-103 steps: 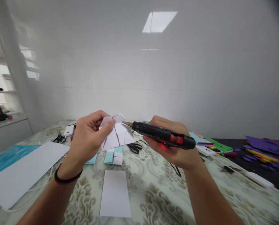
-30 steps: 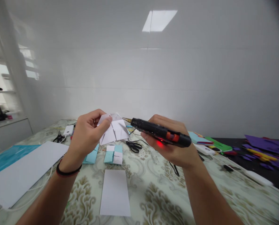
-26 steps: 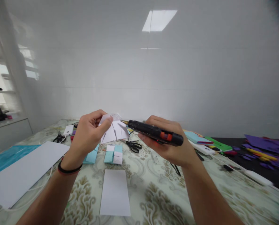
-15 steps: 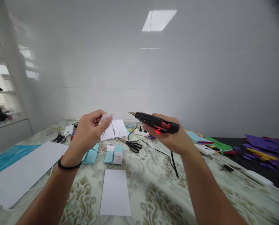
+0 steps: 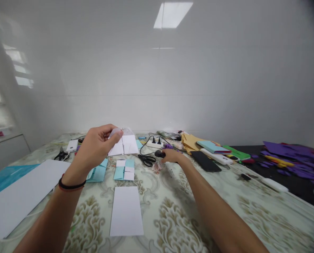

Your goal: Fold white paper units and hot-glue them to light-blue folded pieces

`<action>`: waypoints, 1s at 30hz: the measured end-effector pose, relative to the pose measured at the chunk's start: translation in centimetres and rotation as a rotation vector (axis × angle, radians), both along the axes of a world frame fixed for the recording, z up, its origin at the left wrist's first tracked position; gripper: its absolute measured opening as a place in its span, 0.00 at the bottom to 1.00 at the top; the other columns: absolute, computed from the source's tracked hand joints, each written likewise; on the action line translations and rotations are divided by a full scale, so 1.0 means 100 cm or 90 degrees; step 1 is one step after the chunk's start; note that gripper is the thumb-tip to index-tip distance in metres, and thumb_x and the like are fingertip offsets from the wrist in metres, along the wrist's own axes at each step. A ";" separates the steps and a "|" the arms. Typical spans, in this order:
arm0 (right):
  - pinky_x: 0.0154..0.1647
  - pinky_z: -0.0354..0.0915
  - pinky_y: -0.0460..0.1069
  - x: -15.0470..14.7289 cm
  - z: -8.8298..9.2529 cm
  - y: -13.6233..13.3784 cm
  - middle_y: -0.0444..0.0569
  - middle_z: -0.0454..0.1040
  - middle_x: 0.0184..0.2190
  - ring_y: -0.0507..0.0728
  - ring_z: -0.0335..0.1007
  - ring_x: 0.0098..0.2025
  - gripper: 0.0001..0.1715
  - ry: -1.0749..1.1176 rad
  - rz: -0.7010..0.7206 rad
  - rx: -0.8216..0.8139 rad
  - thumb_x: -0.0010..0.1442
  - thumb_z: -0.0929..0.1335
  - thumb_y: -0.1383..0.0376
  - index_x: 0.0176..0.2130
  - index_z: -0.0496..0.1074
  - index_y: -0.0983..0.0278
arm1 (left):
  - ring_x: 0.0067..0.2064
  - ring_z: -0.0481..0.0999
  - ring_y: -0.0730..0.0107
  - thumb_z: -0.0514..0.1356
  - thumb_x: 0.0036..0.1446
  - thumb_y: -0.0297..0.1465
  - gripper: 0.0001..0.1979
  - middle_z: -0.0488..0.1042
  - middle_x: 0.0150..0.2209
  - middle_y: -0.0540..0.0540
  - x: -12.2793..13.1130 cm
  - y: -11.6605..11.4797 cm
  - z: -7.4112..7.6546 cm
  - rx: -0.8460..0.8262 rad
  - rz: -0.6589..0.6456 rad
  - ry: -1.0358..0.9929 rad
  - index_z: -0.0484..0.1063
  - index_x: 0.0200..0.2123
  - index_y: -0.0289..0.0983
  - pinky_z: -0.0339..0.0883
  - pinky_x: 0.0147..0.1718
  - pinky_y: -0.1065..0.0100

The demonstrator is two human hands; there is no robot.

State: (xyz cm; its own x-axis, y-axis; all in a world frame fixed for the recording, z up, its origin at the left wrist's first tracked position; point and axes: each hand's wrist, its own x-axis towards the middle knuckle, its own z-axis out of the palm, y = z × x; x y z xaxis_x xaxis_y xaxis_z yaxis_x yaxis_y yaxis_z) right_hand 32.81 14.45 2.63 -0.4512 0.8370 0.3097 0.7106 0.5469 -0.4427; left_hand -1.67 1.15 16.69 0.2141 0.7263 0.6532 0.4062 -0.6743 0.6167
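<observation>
My left hand [image 5: 100, 144] pinches a folded white paper piece [image 5: 129, 143], held above the table with its cut panels facing me. Farther right, my right hand [image 5: 172, 156] is low over the table, fingers closed around the black glue gun [image 5: 159, 154]; most of the tool is hidden by the hand. Just left of it lie black-handled scissors [image 5: 147, 160]. Below the left hand, a blue-and-white folded paper square [image 5: 124, 170] rests beside a light-blue folded piece [image 5: 100, 172]. Nearer to me lies a plain white paper rectangle [image 5: 126, 211].
A large white sheet [image 5: 27, 193] and blue film [image 5: 9, 175] lie at left, with pliers [image 5: 61, 154] behind. A white power strip [image 5: 154, 143] stands at the back. Rightward are a black phone [image 5: 205, 161], coloured papers [image 5: 212, 146] and purple scraps [image 5: 299, 158].
My right hand has lowered the glue gun from in front of the wall to the table beside the scissors. The left hand still holds the white paper up. The view has shifted slightly.
</observation>
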 end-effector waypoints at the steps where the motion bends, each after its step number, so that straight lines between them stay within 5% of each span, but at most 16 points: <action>1: 0.53 0.75 0.59 0.000 -0.002 -0.001 0.54 0.74 0.57 0.62 0.75 0.54 0.20 0.006 0.019 -0.001 0.70 0.70 0.58 0.58 0.73 0.63 | 0.23 0.57 0.75 0.63 0.62 0.41 0.15 0.64 0.21 0.53 0.000 0.000 0.000 -0.001 -0.004 0.010 0.78 0.30 0.35 0.48 0.21 0.72; 6: 0.52 0.75 0.57 -0.020 0.015 -0.009 0.53 0.75 0.57 0.60 0.75 0.52 0.16 0.062 0.072 0.017 0.72 0.68 0.58 0.55 0.74 0.61 | 0.23 0.55 0.75 0.62 0.63 0.42 0.16 0.63 0.21 0.54 0.001 0.000 0.000 -0.011 -0.022 0.026 0.78 0.31 0.36 0.47 0.20 0.71; 10: 0.40 0.73 0.50 -0.050 0.060 -0.037 0.52 0.78 0.36 0.57 0.77 0.39 0.13 0.147 0.050 0.048 0.65 0.74 0.59 0.38 0.77 0.67 | 0.22 0.55 0.76 0.62 0.63 0.40 0.14 0.63 0.21 0.54 0.004 -0.004 0.001 -0.007 -0.022 0.026 0.77 0.30 0.36 0.47 0.20 0.71; 13: 0.45 0.75 0.52 -0.075 0.095 -0.076 0.51 0.80 0.41 0.54 0.79 0.39 0.18 0.313 0.134 -0.005 0.72 0.66 0.53 0.50 0.73 0.64 | 0.22 0.57 0.76 0.63 0.62 0.40 0.13 0.65 0.21 0.54 0.007 -0.006 0.001 -0.008 -0.042 0.008 0.78 0.31 0.36 0.48 0.20 0.72; 16: 0.39 0.77 0.51 -0.093 0.116 -0.115 0.47 0.80 0.37 0.53 0.80 0.34 0.19 0.463 0.279 -0.121 0.68 0.71 0.54 0.53 0.71 0.62 | 0.22 0.58 0.76 0.64 0.61 0.37 0.11 0.66 0.21 0.54 0.010 -0.010 0.000 0.004 -0.039 -0.052 0.78 0.31 0.36 0.48 0.19 0.72; 21: 0.30 0.77 0.48 -0.105 0.124 -0.147 0.44 0.79 0.32 0.52 0.79 0.28 0.20 0.586 0.316 -0.177 0.66 0.73 0.57 0.53 0.70 0.62 | 0.23 0.62 0.75 0.65 0.61 0.35 0.10 0.70 0.22 0.52 0.012 -0.016 -0.001 0.044 -0.020 -0.115 0.77 0.29 0.37 0.52 0.20 0.72; 30: 0.29 0.77 0.46 -0.113 0.123 -0.152 0.40 0.78 0.28 0.51 0.79 0.26 0.14 0.647 0.396 -0.214 0.67 0.73 0.65 0.51 0.71 0.62 | 0.25 0.65 0.75 0.66 0.61 0.36 0.09 0.72 0.25 0.51 0.013 -0.015 -0.004 0.026 -0.091 -0.132 0.79 0.31 0.36 0.57 0.22 0.73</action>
State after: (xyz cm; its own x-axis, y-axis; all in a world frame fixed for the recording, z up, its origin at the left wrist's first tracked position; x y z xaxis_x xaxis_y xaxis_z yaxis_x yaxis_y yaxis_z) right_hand 21.51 -0.79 14.94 -0.4810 0.6718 0.5633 -0.3772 0.4214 -0.8247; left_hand -0.35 -0.32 16.27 0.1713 0.6707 0.7217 0.1734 -0.7416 0.6480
